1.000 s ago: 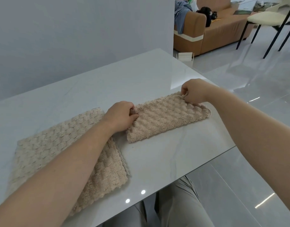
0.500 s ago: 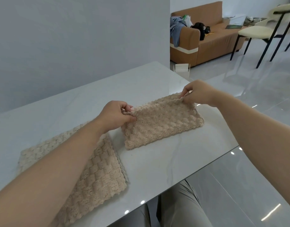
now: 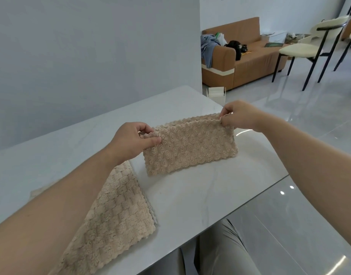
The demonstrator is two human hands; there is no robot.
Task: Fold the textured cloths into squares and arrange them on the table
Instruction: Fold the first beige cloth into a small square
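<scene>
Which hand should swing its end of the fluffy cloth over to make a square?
Probably the right hand. It pinches the outer end of the beige textured folded cloth, over bare white marble table. The left hand holds the other end, its forearm over the flat beige textured cloth, so it could stay put.

Head-worn camera looks forward and down, close over the table (image 3: 190, 195).

You are working in bright, even daylight. The glossy table (image 3: 190, 195) throws back a pale glare patch near its right edge, and small bright lamp spots sit on the shiny floor (image 3: 289, 195). Shadows are soft and faint. Your wide lens bends straight lines near the frame edges; forearms close to it look enlarged.
</scene>
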